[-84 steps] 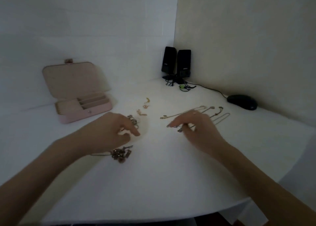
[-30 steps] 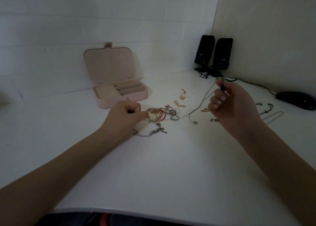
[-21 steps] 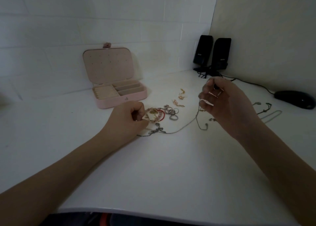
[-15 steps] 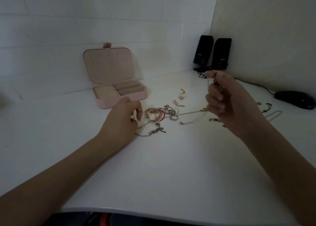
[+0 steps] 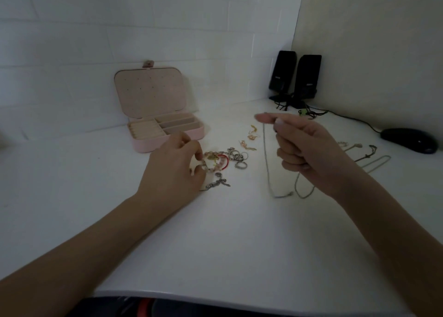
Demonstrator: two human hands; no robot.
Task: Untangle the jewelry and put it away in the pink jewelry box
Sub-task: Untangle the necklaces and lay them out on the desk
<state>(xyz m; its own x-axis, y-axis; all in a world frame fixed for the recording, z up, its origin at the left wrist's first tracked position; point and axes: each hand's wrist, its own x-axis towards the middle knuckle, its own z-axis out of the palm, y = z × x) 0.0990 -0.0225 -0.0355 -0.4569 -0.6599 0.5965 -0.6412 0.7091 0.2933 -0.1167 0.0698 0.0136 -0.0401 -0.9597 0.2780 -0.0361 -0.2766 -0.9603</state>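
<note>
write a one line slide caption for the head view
Right hand lifts a thin chain clear of the jewelry pile while the left hand pinches at it, pink box open behind.

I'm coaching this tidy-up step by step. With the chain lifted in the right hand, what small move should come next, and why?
Probably carry the thin chain leftward to the open pink jewelry box. The right hand pinches it up high, and it hangs clear of the pile of bracelets and rings, only its tail resting on the table, so it looks untangled.
</note>
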